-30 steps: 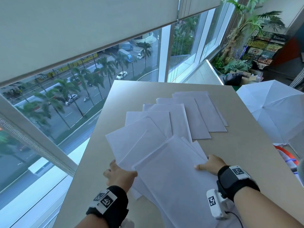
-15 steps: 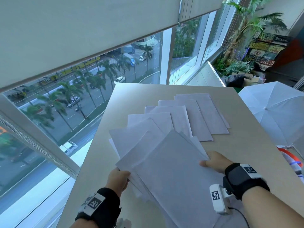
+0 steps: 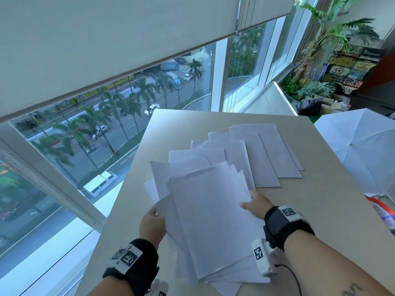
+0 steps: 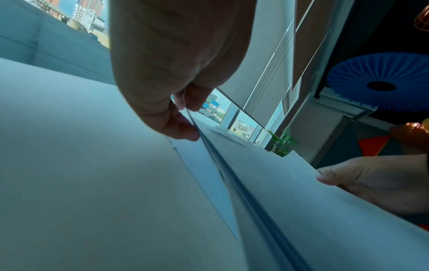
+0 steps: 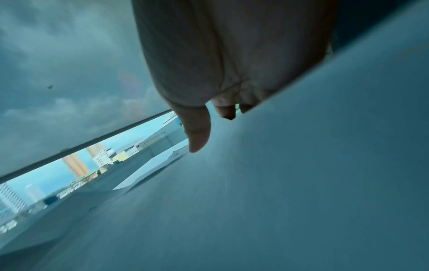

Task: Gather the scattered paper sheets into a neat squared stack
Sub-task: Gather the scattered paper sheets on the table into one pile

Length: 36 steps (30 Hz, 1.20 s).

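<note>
Gathering was well under way but far from finished at this moment. The left hand (image 3: 152, 224) pinched the left edge of the near bundle of sheets (image 3: 210, 221), thumb and fingers (image 4: 185, 128) closed on several layers at once, as the left wrist view made plain. The right hand (image 3: 255, 205) sat at the bundle's right edge, thumb (image 5: 198, 132) lying on top of the paper; its other fingers ran under or behind the sheet, so that grip looked like a light clasp on the bundle, though how firmly it held could not be told. The bundle rested near the front of the table (image 3: 333, 210), and it was anything but square: corners fanned out to the left, at the top and along the bottom, each sheet skewed a little from the next. Beyond it, a second run of sheets (image 3: 267, 154) lay flat and overlapping, stepping away toward the far right of the table, untouched by either hand. By my reckoning, perhaps half the paper was collected. Left to do: pull in those far sheets, bring everything onto one pile, then tap or nudge the edges until all four sides lined up. Loose, slippery sheets like these would likely slide apart if the pinch eased.
</note>
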Available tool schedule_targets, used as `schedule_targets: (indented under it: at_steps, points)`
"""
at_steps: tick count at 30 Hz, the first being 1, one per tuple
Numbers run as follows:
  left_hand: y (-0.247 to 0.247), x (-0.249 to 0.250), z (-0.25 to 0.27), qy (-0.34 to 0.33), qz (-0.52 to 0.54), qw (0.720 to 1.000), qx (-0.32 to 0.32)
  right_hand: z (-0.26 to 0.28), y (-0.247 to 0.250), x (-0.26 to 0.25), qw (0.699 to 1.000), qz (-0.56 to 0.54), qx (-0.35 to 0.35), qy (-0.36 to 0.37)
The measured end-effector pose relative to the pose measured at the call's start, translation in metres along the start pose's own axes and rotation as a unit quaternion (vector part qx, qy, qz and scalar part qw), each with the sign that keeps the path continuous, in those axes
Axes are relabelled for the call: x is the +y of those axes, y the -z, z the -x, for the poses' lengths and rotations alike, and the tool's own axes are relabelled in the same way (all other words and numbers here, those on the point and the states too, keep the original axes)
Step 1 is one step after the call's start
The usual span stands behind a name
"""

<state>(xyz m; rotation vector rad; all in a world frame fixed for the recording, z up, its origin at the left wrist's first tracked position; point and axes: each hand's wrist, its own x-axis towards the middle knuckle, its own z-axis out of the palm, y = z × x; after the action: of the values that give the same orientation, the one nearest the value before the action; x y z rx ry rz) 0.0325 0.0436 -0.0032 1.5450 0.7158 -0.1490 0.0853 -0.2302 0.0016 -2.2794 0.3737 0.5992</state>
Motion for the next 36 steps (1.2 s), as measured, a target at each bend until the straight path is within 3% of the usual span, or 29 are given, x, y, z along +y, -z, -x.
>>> schedule_targets:
  at_steps: [5, 8, 11, 16, 19, 22, 27, 33, 36]
  points:
    - [0.012, -0.005, -0.012, -0.036, -0.068, 0.995, 0.061, -0.006, -0.007, 0.004, 0.994, 0.054, 0.044, -0.087]
    - [0.008, -0.018, -0.023, 0.007, -0.123, 0.991, 0.049, -0.005, -0.008, 0.004, 0.989, 0.015, 0.07, -0.132]
    - [0.0, -0.03, -0.036, 0.026, -0.147, 0.988, 0.029, -0.008, -0.014, 0.006, 0.991, -0.014, 0.049, -0.125]
    - [-0.007, 0.0, -0.01, -0.004, -0.092, 0.996, -0.002, -0.002, -0.023, 0.001, 0.989, -0.075, -0.022, -0.125]
    - [-0.003, 0.004, -0.011, 0.006, -0.02, 1.0, 0.003, 0.004, -0.024, -0.002, 0.987, -0.094, -0.029, -0.13]
    - [0.0, 0.0, -0.012, 0.027, -0.002, 1.0, -0.012, 0.004, -0.023, -0.001, 0.992, -0.074, -0.033, -0.096]
    - [-0.002, -0.003, -0.011, 0.004, -0.006, 0.998, -0.07, 0.007, -0.023, -0.01, 0.997, -0.074, -0.013, -0.017]
    - [-0.014, 0.019, -0.016, -0.075, 0.026, 0.997, -0.008, 0.006, -0.012, -0.025, 0.991, -0.07, 0.08, 0.084]
    - [-0.017, 0.034, -0.022, -0.1, 0.015, 0.995, 0.007, 0.001, -0.001, -0.03, 0.987, -0.104, 0.092, 0.081]
